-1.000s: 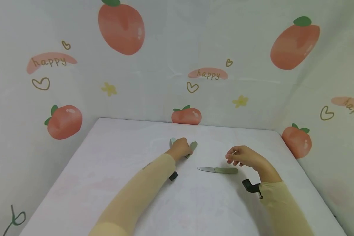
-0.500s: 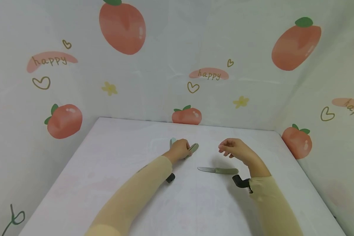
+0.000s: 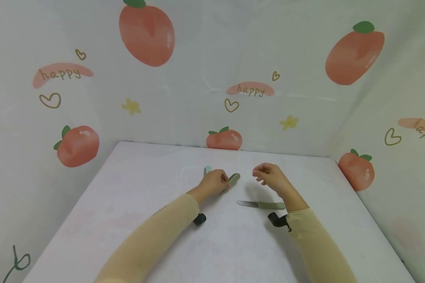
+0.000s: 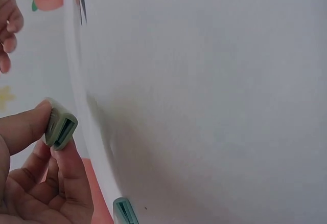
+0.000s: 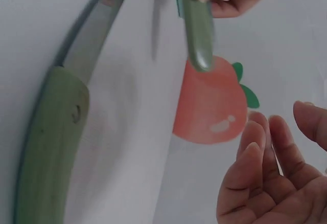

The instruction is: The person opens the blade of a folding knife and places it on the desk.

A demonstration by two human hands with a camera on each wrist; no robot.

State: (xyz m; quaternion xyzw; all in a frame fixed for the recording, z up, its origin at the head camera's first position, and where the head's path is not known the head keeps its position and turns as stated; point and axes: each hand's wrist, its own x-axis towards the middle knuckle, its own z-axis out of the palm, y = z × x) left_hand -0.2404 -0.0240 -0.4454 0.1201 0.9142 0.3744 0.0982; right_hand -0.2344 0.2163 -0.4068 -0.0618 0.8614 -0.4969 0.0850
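Observation:
In the head view my left hand (image 3: 213, 182) pinches a green, round-ended handle (image 3: 234, 179) between thumb and fingers. The left wrist view shows a dark slot in the end of this green handle (image 4: 61, 130); whether a blade is folded inside cannot be told. My right hand (image 3: 273, 180) hovers to its right, fingers loosely bent, holding nothing. Below the right hand a knife (image 3: 261, 204) with a green handle lies on the table, blade to the left; the right wrist view shows this knife (image 5: 53, 137) close up. The right wrist partly covers the handle's end.
Behind the left hand lies a teal slotted piece (image 3: 207, 169), partly hidden. The white table (image 3: 127, 220) meets a wall cloth (image 3: 184, 118) printed with fruit at its back edge. A black wrist camera (image 3: 278, 220) hangs beneath the right sleeve.
My right hand has moved left and slightly back, toward the left hand. The left hand has lifted and turned the green handle a little to the right. The knife on the table has stayed put.

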